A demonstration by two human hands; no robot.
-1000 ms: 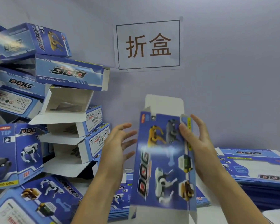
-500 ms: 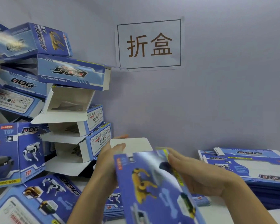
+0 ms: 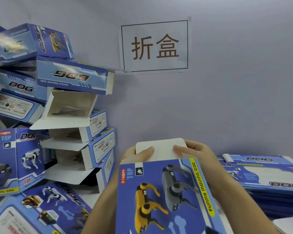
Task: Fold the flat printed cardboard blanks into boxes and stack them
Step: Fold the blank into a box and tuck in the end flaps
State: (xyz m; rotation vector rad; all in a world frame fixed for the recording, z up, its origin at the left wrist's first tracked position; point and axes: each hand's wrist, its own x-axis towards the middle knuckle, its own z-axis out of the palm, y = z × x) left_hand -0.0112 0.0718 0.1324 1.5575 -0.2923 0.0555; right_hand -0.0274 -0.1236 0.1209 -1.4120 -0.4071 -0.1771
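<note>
i hold a blue printed box blank point(image 3: 166, 196) in front of me, its yellow and grey robot dogs facing up. my left hand point(image 3: 135, 155) and right hand point(image 3: 196, 154) grip its far end, thumbs pressing on the white end flap point(image 3: 161, 149). folded boxes point(image 3: 61, 102) pile up at left; flat blanks point(image 3: 267, 181) lie stacked at right. a paper sign point(image 3: 155, 47) hangs on the wall.

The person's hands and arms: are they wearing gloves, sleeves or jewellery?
No gloves: the left hand and right hand are bare. Both forearms are bare as far as the picture shows, with no sleeve, watch, bracelet or ring in view.
</note>
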